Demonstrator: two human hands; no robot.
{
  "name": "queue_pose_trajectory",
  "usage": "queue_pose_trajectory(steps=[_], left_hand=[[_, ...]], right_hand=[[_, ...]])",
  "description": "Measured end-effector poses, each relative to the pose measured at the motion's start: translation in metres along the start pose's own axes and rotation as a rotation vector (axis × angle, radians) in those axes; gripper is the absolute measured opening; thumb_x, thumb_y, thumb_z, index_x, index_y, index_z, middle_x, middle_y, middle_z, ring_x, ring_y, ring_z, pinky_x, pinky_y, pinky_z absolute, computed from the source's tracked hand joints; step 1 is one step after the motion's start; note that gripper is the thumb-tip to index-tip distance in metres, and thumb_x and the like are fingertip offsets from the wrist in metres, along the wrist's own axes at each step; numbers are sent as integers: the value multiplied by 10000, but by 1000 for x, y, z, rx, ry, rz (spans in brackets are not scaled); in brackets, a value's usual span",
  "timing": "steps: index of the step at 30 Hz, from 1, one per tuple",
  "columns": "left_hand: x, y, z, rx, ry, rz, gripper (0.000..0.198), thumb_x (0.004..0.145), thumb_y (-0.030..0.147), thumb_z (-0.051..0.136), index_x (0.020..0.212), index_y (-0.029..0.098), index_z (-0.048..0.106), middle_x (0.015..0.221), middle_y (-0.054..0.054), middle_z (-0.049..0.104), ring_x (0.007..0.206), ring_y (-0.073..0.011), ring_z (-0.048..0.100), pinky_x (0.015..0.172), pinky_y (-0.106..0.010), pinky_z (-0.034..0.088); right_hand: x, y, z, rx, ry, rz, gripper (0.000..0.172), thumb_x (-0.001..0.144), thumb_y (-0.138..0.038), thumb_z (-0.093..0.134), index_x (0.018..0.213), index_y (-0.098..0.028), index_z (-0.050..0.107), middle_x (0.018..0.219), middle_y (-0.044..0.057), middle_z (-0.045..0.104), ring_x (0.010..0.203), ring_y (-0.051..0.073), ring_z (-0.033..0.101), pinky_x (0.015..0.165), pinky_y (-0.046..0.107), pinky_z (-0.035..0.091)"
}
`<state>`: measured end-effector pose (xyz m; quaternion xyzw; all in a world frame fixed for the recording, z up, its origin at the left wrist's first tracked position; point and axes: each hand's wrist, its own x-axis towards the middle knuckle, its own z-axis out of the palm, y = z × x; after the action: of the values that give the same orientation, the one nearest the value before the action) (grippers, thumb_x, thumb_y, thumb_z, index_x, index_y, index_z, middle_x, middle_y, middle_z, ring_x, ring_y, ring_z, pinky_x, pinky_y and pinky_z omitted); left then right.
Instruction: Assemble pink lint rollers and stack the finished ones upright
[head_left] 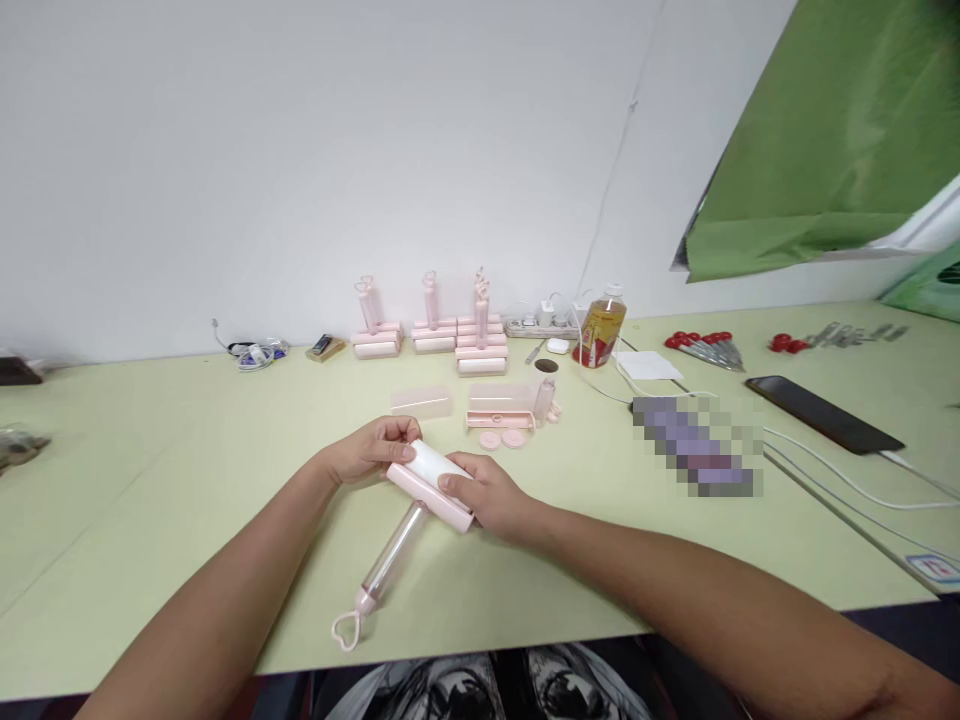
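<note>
Both hands grip one pink lint roller (429, 497) above the table, near its middle. Its white paper roll (435, 466) faces up, and its clear handle (395, 550) slants down toward me, ending in a pink heart-shaped loop (347, 631). My left hand (377, 446) is closed at the roll's far left end, fingertips pinched there. At the other end, my right hand (486, 492) wraps the roller with the thumb lying on the white roll. The fingers beneath are hidden. Just beyond lie a pink roller frame (500, 421), two round pink caps (512, 438) and a translucent cover (421, 402).
Several assembled lint rollers (481, 352) stand along the wall. To their right are a power strip (534, 326) and a drink bottle (602, 328). Cables, a black phone (825, 413) and red-capped pieces (705, 346) lie on the right side.
</note>
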<state>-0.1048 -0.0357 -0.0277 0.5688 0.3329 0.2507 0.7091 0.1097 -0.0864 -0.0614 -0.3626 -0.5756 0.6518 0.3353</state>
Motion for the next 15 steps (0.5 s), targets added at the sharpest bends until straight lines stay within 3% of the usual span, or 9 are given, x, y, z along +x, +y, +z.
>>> queue_pose_trajectory(steps=[7, 15], left_hand=[[-1, 1, -5, 48, -70, 17, 439, 633, 366, 817, 790, 170, 456, 667, 46, 478, 518, -64, 431, 464, -187, 307], [-1, 3, -5, 59, -111, 14, 456, 635, 389, 816, 759, 172, 435, 671, 54, 445, 530, -58, 403, 477, -185, 307]], right_hand=[[-6, 4, 3, -208, 57, -115, 295, 844, -419, 574, 959, -152, 624, 748, 6, 569, 650, 134, 490, 568, 239, 367], [-8, 2, 7, -205, 69, -146, 282, 851, -403, 575, 971, -153, 630, 720, -6, 558, 622, 127, 476, 568, 241, 367]])
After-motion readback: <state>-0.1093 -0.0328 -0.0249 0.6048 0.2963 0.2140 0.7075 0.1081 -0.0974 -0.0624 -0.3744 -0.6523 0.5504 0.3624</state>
